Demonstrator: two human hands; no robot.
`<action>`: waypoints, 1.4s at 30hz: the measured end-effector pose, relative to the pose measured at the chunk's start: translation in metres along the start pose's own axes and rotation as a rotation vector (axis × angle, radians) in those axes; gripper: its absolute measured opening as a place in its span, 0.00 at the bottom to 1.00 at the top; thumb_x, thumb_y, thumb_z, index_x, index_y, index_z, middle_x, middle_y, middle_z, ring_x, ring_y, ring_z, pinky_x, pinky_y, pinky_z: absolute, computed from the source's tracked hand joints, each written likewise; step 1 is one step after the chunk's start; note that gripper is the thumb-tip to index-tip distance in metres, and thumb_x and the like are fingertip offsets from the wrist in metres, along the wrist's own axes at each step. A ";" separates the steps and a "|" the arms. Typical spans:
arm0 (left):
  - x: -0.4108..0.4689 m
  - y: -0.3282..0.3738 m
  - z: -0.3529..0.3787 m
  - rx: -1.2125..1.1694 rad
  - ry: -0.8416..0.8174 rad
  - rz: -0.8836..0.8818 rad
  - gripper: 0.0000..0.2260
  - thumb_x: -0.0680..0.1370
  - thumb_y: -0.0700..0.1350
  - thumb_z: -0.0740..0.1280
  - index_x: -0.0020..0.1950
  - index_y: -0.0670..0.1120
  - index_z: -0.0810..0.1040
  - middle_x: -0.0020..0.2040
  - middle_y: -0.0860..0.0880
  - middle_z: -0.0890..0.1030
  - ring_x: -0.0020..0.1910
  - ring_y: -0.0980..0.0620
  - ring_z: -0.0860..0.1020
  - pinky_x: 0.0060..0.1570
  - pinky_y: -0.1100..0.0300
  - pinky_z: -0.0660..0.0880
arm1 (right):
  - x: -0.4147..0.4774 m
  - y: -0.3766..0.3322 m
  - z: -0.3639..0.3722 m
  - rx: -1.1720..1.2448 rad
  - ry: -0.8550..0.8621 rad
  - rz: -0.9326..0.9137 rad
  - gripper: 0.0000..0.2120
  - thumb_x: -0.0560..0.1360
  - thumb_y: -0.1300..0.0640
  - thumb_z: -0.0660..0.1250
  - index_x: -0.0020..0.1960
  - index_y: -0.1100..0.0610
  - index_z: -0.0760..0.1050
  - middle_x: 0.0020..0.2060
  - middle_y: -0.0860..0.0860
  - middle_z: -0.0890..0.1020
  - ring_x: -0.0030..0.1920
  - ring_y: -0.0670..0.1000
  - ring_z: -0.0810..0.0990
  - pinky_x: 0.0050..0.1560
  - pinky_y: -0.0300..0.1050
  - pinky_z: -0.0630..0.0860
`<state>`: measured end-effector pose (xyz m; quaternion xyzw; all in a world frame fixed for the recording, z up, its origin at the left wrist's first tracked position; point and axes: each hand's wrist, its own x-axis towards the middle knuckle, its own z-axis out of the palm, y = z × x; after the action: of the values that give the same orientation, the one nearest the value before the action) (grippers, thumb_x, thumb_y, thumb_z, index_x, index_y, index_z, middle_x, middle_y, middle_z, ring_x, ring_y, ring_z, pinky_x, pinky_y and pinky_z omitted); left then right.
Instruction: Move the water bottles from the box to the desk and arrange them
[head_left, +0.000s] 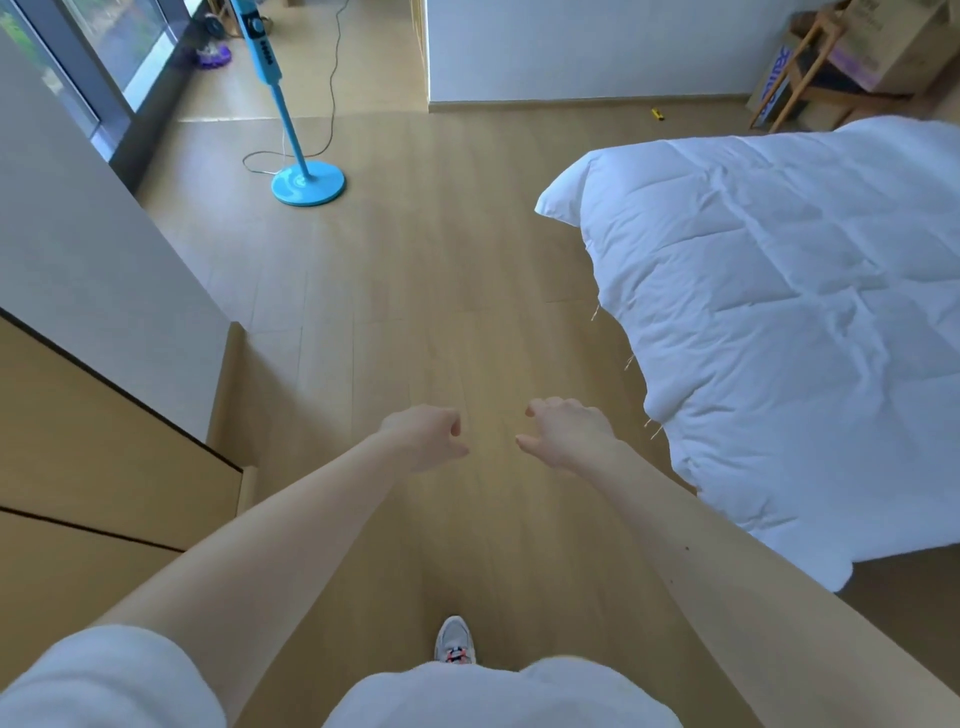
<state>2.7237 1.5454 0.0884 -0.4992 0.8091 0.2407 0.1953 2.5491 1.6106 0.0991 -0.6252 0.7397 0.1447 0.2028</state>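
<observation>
Both bare forearms reach forward from the bottom of the frame over a pale wood-plank floor (415, 291). The left hand (431, 436) sits just left of centre, back up, fingers loosely curled toward the palm and holding nothing. The right hand (566, 434) is level with it, the two apart; its fingers are loosely bent, thumb pointing toward the left hand, also holding nothing. Neither hand touches anything.

A white short sleeve (104, 680) fills the lower left corner. One grey sneaker with orange lace detail (454, 642) is planted on the floor at bottom centre.

The right half of the frame is taken by a white quilted duvet (779, 312), its edge hanging just beside the right forearm. On the left edge is a light wooden cabinet with dark seams (78, 441). A bright blue pedestal fan (307, 179) stands at upper left on its round base, and its thin grey cord (332, 78) trails across the floor behind it. A glass window with a dark frame (104, 47) takes the top left corner, and a purple object (213, 54), too blurred to identify, lies on the floor by it.

Brown cardboard boxes (893, 47) are stacked at upper right on and around a wooden frame stand (815, 67) — well apart from both hands. Whether the water bottles are in them cannot be told from this view. A small yellow item (657, 113) lies on the floor by the far white wall.
</observation>
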 end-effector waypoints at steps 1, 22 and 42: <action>0.005 -0.005 -0.005 -0.014 0.001 -0.001 0.18 0.79 0.57 0.63 0.65 0.50 0.72 0.62 0.49 0.76 0.59 0.47 0.75 0.55 0.55 0.73 | 0.007 -0.003 -0.004 -0.003 -0.007 0.001 0.25 0.80 0.41 0.57 0.72 0.54 0.65 0.68 0.53 0.71 0.68 0.56 0.69 0.63 0.51 0.67; 0.148 -0.044 -0.179 -0.042 0.105 -0.161 0.18 0.80 0.54 0.63 0.66 0.46 0.72 0.65 0.45 0.75 0.62 0.45 0.74 0.57 0.56 0.71 | 0.223 -0.004 -0.150 -0.017 0.100 -0.209 0.24 0.80 0.42 0.58 0.70 0.55 0.66 0.67 0.54 0.73 0.67 0.56 0.71 0.61 0.51 0.69; 0.335 -0.012 -0.268 -0.029 0.018 -0.115 0.15 0.80 0.52 0.63 0.64 0.46 0.74 0.62 0.46 0.78 0.60 0.47 0.75 0.49 0.60 0.68 | 0.397 0.073 -0.216 -0.014 0.007 -0.182 0.25 0.79 0.42 0.59 0.70 0.55 0.66 0.67 0.55 0.73 0.67 0.57 0.71 0.62 0.51 0.68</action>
<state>2.5721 1.1451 0.1165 -0.5496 0.7774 0.2362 0.1945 2.3975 1.1791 0.0946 -0.6916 0.6795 0.1287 0.2083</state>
